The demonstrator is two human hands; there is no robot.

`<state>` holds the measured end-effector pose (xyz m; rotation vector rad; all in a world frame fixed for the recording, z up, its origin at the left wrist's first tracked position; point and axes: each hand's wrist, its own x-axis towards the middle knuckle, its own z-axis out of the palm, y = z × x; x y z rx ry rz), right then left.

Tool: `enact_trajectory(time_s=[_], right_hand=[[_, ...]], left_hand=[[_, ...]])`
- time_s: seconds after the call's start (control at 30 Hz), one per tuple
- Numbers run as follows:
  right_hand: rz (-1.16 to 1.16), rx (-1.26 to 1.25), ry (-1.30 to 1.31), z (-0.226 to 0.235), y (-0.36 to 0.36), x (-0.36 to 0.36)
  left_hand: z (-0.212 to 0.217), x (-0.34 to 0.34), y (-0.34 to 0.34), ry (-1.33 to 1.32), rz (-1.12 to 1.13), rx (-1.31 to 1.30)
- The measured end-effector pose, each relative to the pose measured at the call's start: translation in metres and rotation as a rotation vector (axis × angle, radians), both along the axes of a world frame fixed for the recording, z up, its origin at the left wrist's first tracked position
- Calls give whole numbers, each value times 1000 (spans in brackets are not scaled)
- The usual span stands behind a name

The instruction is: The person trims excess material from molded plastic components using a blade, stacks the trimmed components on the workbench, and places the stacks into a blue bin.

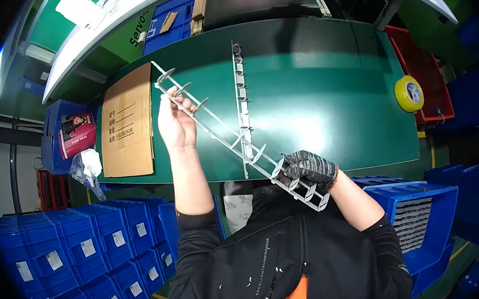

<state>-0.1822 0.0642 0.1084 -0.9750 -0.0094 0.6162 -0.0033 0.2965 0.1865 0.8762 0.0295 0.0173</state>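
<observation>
Holding a long grey plastic strip [239,144] of disc-headed parts at both ends: the bare left hand [176,124] is closed on its upper end and the gloved right hand [309,169] grips its lower end, so it hangs slantwise above the green counter [325,85]. All discs visible on it seem attached, so separation looks unstarted. A second strip [240,87] lies flat on the counter. Blue bins [77,243] at left show labelled fronts; their contents are hidden. A red bin [429,70] holds yellow tape [409,93].
</observation>
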Motion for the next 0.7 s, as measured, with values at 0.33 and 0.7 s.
enact_trajectory(time_s=[0.33,0.7], right_hand=[[-520,-885,-505,39,-7,14],[-485,-983,-749,63,43,-2]], left_hand=[[121,-51,19,-479,215,629],[-2,-106,-33,174,-566,595]])
